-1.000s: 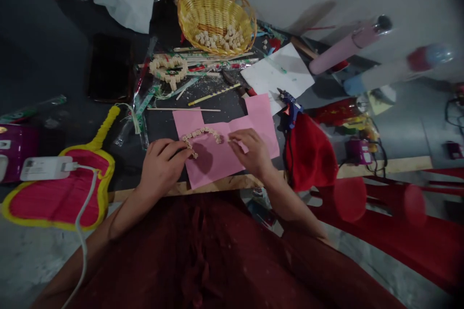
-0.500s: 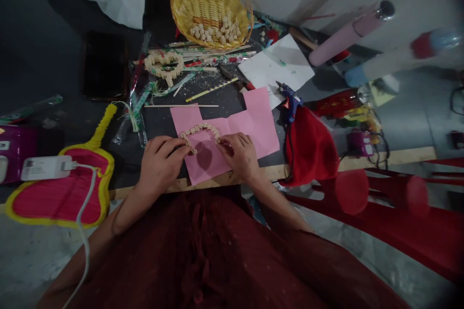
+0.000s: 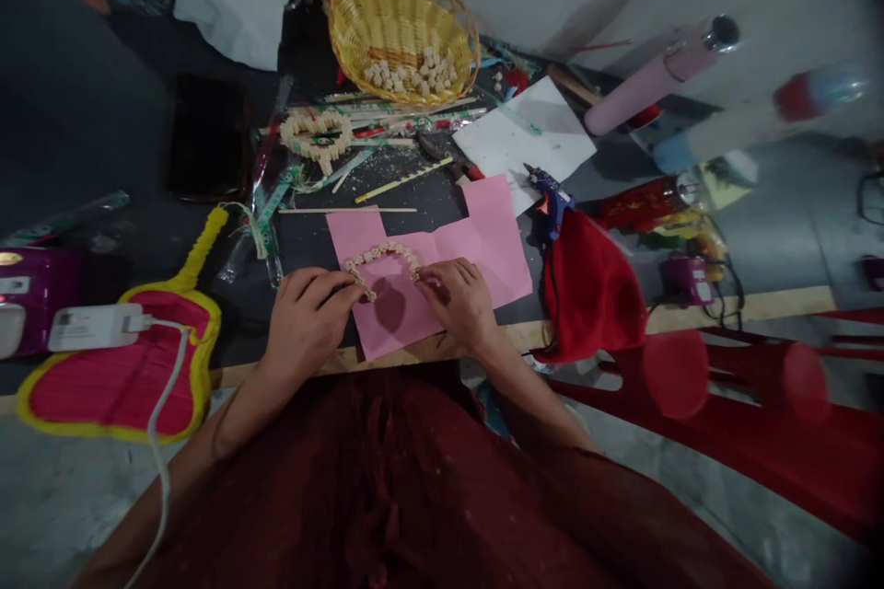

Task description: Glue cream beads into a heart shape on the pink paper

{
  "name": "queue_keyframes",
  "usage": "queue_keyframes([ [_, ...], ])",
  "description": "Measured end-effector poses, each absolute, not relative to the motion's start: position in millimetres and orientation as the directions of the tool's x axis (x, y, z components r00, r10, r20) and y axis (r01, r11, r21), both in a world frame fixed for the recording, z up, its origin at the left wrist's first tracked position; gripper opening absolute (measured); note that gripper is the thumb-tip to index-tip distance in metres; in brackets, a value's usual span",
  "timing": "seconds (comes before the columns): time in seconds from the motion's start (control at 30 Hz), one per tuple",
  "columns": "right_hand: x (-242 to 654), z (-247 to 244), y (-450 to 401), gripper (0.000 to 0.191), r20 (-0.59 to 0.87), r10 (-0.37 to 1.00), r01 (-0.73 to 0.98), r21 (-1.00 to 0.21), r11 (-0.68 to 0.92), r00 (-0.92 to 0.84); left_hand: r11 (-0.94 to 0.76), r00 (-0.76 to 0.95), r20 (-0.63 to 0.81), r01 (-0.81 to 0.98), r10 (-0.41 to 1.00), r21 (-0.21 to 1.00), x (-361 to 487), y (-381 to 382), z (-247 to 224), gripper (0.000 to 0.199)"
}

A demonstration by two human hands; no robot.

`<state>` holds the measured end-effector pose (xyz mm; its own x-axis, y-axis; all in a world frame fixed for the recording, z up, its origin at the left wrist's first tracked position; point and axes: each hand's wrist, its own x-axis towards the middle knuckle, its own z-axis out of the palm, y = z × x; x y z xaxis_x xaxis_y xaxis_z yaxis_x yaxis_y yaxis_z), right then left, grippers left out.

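Where the knobbly arc [image 3: 378, 252] curves over pink paper [image 3: 501, 244], both hands [image 3: 308, 317] [image 3: 459, 302] pinch its sides.

The bumpy chain [image 3: 377, 252] looks like little bits of dull, pale wood. The pink paper [image 3: 498, 244] is smooth and not shiny, with a fold line in it. The yellow basket [image 3: 397, 18] is woven, so it looks ridged and a bit glossy. The black slab [image 3: 209, 133] is smooth and shiny. The red bag [image 3: 590, 294] looks like soft, fuzzy cloth. The white plug [image 3: 93, 328] looks like smooth plastic. The table's edge strip [image 3: 746, 311] looks like plain, dull wood.
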<state>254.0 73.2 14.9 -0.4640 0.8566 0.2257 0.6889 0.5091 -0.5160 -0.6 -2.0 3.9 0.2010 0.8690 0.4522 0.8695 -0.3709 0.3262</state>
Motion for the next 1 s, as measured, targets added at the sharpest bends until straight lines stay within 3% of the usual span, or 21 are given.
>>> queue_keyframes([
  [0.13,266,37,108,0.010,0.284,0.833,0.661,-0.510,0.551,-0.475,-0.363,0.173,0.478,0.868,0.861,0.339,-1,-3,8,0.024],
  [0.3,257,66,208,0.018,0.346,0.808,0.704,-0.399,0.587,-0.477,-0.411,0.205,0.520,0.853,0.829,0.320,1,-11,14,0.024],
  [0.47,211,67,308,0.022,0.237,0.846,0.783,-0.324,0.532,-0.477,-0.565,0.385,0.465,0.746,0.797,0.351,11,-28,18,0.004],
  [0.73,169,49,360,0.019,0.062,0.959,0.943,-0.177,0.283,-0.276,-0.677,0.584,0.354,0.687,0.731,0.264,17,-38,11,0.021],
  [0.87,174,53,358,0.019,0.099,0.954,0.933,-0.201,0.299,-0.284,-0.677,0.586,0.345,0.677,0.733,0.288,15,-38,11,0.018],
  [1.0,194,59,334,0.027,0.222,0.922,0.827,-0.410,0.383,-0.317,-0.680,0.596,0.330,0.662,0.732,0.315,12,-36,16,0.019],
])
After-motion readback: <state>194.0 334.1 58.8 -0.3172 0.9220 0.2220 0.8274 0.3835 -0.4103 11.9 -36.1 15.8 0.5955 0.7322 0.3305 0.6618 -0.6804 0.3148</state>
